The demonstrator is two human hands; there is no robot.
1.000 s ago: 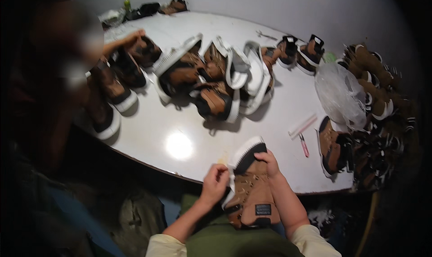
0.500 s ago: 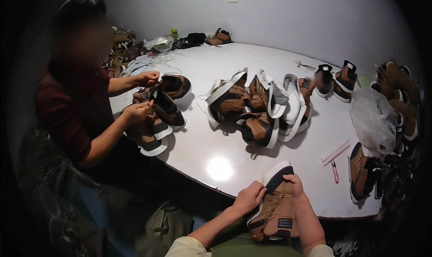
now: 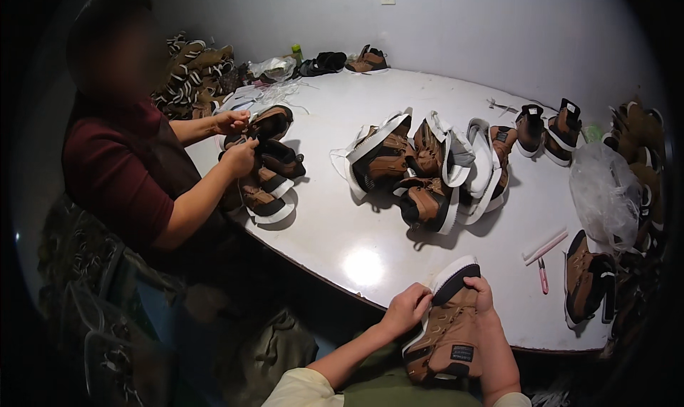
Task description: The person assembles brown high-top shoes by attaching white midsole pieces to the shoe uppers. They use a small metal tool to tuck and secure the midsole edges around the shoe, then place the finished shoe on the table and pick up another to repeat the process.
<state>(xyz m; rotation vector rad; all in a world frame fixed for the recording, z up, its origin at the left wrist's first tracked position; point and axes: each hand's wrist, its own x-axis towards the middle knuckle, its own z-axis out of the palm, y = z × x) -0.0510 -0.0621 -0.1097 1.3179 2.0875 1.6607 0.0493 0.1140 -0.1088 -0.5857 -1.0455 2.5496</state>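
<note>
A brown shoe (image 3: 450, 326) with a black toe cap and a white sole is held upright at the table's near edge, its toe pointing away from me. My right hand (image 3: 484, 297) grips its right side, the thumb lying near the toe cap. On the other side my left hand (image 3: 409, 309) is closed, its fingertips pinched at the seam where the upper meets the white sole. Whether those fingertips hold something thin as well is too small to make out.
Several brown shoes with loose white soles (image 3: 427, 165) lie mid-table. At the left, a co-worker (image 3: 128, 172) handles more shoes (image 3: 267, 197). To my right are a pink-handled tool (image 3: 543, 276), a pale pink stick (image 3: 546, 246), a single shoe (image 3: 586, 282) and a clear plastic bag (image 3: 604, 190).
The whole view has swung slightly left, so the table's things sit farther right. My hands keep the same hold on the shoe. The co-worker's nearer hand has risen toward the other one.
</note>
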